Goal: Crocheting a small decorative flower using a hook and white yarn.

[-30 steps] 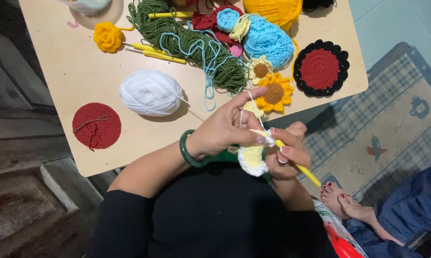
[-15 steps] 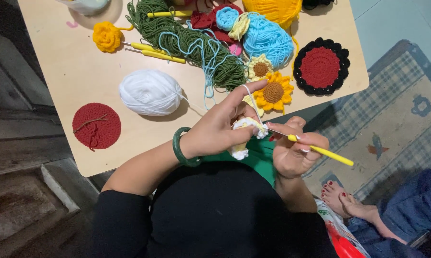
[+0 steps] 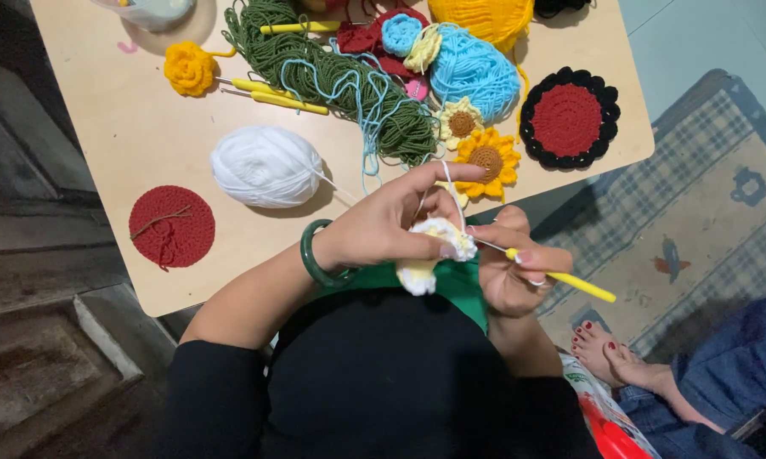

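Head view. The left hand, a dark green bangle on its wrist, pinches a small white-and-pale-yellow crocheted piece between thumb and fingers, its forefinger stretched out with white yarn running over it. The right hand is closed around a yellow-handled crochet hook, whose tip meets the piece. The piece is held over the lap, just off the near edge of the pale wooden table. On that table lie a white yarn ball, a round red crocheted coaster and a crocheted sunflower.

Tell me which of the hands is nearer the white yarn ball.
Left. The left hand sits just right of the white yarn ball; the right hand is farther off, beyond the left.
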